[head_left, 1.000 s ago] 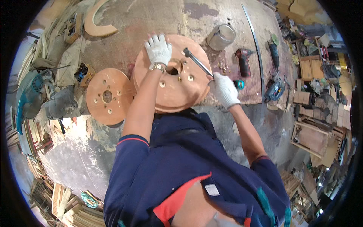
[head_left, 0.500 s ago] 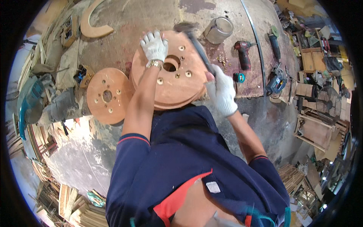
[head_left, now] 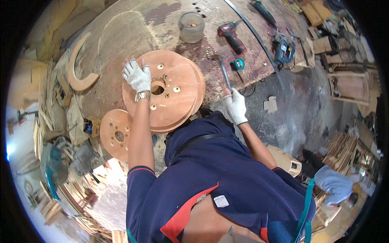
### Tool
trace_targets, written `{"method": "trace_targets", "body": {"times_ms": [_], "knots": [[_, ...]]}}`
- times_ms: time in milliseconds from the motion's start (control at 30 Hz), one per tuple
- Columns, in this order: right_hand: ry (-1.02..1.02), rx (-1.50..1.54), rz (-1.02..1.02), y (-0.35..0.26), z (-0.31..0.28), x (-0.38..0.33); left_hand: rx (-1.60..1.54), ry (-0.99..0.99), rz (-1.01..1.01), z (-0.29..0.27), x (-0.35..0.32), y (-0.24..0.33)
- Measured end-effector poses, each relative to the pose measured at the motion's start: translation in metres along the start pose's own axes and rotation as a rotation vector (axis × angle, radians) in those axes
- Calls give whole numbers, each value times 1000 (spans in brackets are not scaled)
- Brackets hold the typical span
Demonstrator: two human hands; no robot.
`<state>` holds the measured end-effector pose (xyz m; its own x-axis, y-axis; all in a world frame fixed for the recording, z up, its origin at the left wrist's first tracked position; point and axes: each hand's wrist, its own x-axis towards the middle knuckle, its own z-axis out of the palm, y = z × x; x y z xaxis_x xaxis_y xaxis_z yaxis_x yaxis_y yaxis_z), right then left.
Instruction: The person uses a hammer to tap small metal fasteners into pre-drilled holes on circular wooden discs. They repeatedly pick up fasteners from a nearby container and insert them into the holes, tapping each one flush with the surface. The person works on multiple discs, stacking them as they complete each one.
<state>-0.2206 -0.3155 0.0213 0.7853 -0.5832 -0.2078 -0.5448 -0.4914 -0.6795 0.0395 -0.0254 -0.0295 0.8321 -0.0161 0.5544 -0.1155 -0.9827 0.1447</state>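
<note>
My left hand, in a white glove with bare fingertips, lies with fingers spread on the upper left of a round wooden disc. The disc rests on at least one more disc and has a centre hole with smaller holes around it, some with brass-coloured fittings. My right hand, gloved likewise, is closed round the lower end of a hammer. The hammer is right of the disc and apart from it, its head near small brass-coloured pieces. A smaller wooden disc sits left of my left forearm.
On the worktable are a clear jar, a red-black cordless drill, a teal tape measure, a metal strip, a jigsaw and a curved wooden piece. A person in blue bends at the lower right.
The hammer has moved from above the disc to its right, with my right hand lower. My left hand stays on the disc. The view has shifted, bringing another person into sight.
</note>
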Motion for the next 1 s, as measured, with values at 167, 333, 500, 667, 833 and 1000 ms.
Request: {"method": "trace_targets", "body": {"times_ms": [167, 333, 500, 667, 833, 1000], "knots": [[118, -9, 214, 90, -13, -20, -517, -329, 406, -40, -14, 130], [167, 34, 186, 116, -32, -31, -277, -845, 454, 9, -54, 232], [176, 136, 232, 128, -35, -34, -48, -783, 297, 65, -97, 248], [174, 188, 276, 144, -24, -36, -108, -771, 369, 65, -97, 242], [134, 233, 224, 137, -26, -24, -103, -738, 386, 66, -99, 241], [90, 304, 194, 131, -31, -8, -127, -729, 391, 73, -102, 238]]}}
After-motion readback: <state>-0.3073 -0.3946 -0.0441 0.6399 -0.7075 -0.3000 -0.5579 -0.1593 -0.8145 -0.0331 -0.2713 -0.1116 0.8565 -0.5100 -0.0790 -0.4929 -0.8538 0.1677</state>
